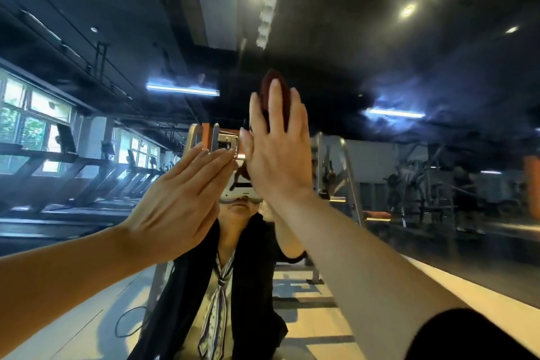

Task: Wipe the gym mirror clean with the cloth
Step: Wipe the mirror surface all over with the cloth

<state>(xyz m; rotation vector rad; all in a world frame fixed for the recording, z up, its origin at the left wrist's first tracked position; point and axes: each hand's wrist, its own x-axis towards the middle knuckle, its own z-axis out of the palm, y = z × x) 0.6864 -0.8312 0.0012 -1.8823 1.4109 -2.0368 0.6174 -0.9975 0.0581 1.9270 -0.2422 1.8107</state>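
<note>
Right now I am in the middle of the wiping itself. My right hand (277, 152) is flat against the gym mirror (438, 131), fingers straight and spread, pressing the cloth (273, 88) onto the glass high up, just above the level of my reflected head. Only a dark reddish hump of the cloth shows past my fingertips; the rest is hidden under my palm, so I cannot tell how it is folded. My left hand (178, 199) is also open, fingers straight and close together, held up just left of the right one; whether it touches the glass or only hovers near it I cannot tell.

The mirror is hard, smooth and glossy, giving back the treadmills (96, 166) along the windows on the left and the weight machines (415, 181) on the right. The right part of the glass looks cloudy and smeared, so I judge that much is not yet clean. The cloth looks soft, thick and a little fuzzy, and it should slide easily under even pressure.

The next move, as I see it, calls for keeping my palm flat and sweeping the cloth sideways toward that hazy right area in overlapping passes, without letting it bunch or slip from under my fingers.
</note>
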